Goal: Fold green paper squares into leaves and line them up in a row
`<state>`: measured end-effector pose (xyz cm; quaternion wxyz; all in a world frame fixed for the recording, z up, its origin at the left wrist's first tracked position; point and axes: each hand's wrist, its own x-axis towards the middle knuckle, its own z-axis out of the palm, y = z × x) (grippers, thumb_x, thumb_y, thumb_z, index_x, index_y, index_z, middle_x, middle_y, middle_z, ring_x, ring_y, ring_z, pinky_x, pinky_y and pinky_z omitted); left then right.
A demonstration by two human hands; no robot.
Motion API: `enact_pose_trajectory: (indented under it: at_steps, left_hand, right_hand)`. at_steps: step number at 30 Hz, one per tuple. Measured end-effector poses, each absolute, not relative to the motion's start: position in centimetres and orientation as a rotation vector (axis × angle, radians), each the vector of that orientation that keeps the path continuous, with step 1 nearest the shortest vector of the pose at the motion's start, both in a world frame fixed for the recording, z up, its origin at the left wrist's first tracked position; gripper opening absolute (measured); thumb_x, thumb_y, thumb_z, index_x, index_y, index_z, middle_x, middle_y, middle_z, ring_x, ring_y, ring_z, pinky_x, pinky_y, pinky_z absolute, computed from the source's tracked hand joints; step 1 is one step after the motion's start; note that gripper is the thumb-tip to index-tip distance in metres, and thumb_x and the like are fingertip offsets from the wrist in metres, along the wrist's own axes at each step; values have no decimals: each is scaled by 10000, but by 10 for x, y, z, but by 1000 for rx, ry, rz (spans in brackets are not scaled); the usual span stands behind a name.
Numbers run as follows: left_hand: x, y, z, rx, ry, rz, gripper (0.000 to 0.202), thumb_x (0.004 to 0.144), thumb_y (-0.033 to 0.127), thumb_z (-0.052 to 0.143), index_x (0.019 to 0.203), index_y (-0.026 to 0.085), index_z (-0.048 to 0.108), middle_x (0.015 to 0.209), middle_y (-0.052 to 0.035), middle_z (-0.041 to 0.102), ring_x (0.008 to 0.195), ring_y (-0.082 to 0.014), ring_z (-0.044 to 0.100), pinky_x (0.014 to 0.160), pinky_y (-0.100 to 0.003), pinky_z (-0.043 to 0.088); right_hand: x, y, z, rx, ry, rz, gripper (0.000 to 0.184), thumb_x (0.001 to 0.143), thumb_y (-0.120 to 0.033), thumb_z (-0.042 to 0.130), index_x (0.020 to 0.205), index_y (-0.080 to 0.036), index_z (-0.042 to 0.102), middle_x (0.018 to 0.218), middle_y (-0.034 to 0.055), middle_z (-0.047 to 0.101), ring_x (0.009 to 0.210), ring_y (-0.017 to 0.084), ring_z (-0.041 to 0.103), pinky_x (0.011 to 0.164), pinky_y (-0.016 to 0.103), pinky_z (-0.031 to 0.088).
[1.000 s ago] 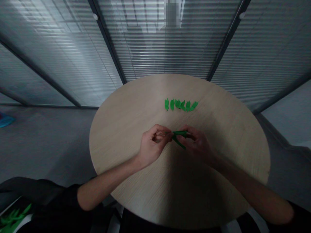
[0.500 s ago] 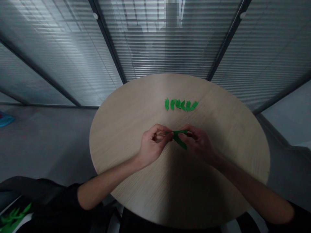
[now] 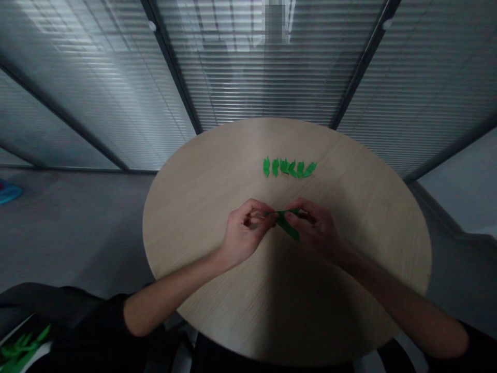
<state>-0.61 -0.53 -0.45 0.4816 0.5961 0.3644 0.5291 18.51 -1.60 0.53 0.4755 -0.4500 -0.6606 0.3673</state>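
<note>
Over the middle of the round wooden table (image 3: pixel 186 207), both hands pinch one narrow green leaf-like piece (image 3: pixel 288 228). My left hand (image 3: pixel 246 233) is closed on its left end between thumb and fingertips. My right hand (image 3: pixel 316 228) grips the right part, thumb below and fingers above. A green flap hangs down between the hands; whether it is paper, fabric or a real leaf, I cannot tell. Beyond the hands, several small green leaf-shaped pieces (image 3: pixel 289 167) lie in a row on the tabletop.
At the lower left, more green leafy pieces (image 3: pixel 25 346) sit by a white edge below table height. Glass panels with blinds (image 3: pixel 267 77) stand just behind the table. A blue object (image 3: pixel 10 192) lies on the floor at far left.
Almost nothing differs. Both hands keep their pinch in the same place, and the hanging green flap has shifted very slightly.
</note>
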Motion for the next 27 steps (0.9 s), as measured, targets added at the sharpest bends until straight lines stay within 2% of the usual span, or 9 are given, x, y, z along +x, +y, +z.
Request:
enact_pose_trajectory:
  at_steps: [4,9,14,20,27]
  left_hand:
    - [-6,-5,-4,1438,871,1291,180,843,261,820,858,175,662,699,-5,730,605,-111,712,539,-162,553]
    - [-6,-3,-1,1358,830,1300,241,857,327,823,909,176,643,687,11,719,604,-119,718,595,-202,615]
    - [-5,-1,2,1303,800,1313,288,842,341,841,936,170,628,715,15,728,602,-111,717,609,-207,636]
    - [-4,-2,-3,1307,806,1276,253,831,290,838,928,161,645,725,11,728,603,-98,719,579,-159,604]
    - [-5,-3,-4,1326,835,1260,194,839,257,815,905,162,659,750,5,730,619,-95,728,584,-142,590]
  right_hand:
    - [185,-17,8,-1101,-1622,905,178,933,-350,656,817,-215,658,754,8,688,713,159,681,675,276,565]
    - [184,-17,8,-1128,-1563,1036,198,904,-404,695,905,-207,683,787,21,702,683,154,674,559,236,525]
    - [184,-16,3,-1160,-1470,1036,216,888,-416,690,863,-202,674,776,17,685,620,135,643,518,223,497]
    - [183,-14,2,-1140,-1453,1017,216,864,-405,705,799,-205,653,727,-8,641,613,122,624,560,229,505]
    - [182,-15,6,-1180,-1414,1036,228,829,-407,711,759,-208,624,662,-31,578,549,105,574,487,209,440]
